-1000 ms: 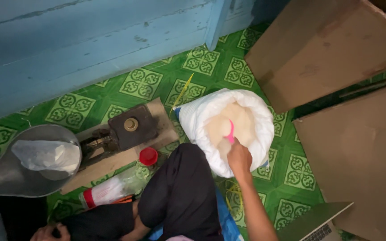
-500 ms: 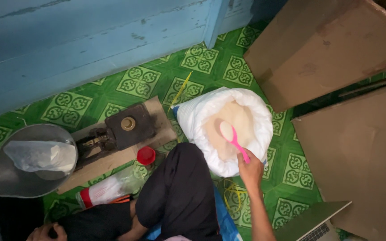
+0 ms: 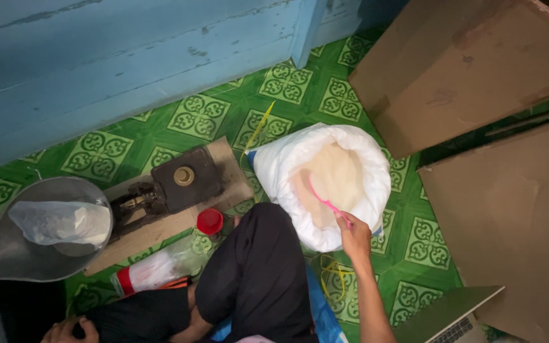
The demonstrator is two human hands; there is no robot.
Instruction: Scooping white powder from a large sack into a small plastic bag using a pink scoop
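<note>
Gripping the end of a pink scoop (image 3: 325,202), the right hand (image 3: 354,236) sits just right of centre in the frame, its fingers curled tight around the handle at the near rim of a white sack (image 3: 323,180). The scoop's handle slants up and left from the hand, and its head dips into the pale, fine grain or powder (image 3: 335,173) that fills the sack; how deep the head sits cannot be told. The sack stands open on the green patterned floor (image 3: 204,117), its top rolled down into a thick white collar around the contents.

At the lower left edge of the frame the left hand (image 3: 70,331) rests low beside a dark trouser leg (image 3: 255,273); only part of it shows, and whether its fingers are spread or closed cannot be told.

Left of centre, a metal scale pan (image 3: 7,254) holds a clear plastic bag (image 3: 61,222) with some white material inside. Beside it a dark weighing scale (image 3: 173,185) stands on a flat piece of cardboard (image 3: 227,166), with a small red cap (image 3: 210,221) just below it. A plastic packet with a red band (image 3: 154,270) lies near the knee. Large brown cardboard sheets (image 3: 465,70) fill the right side, and a blue wooden wall (image 3: 128,57) runs across the top.
</note>
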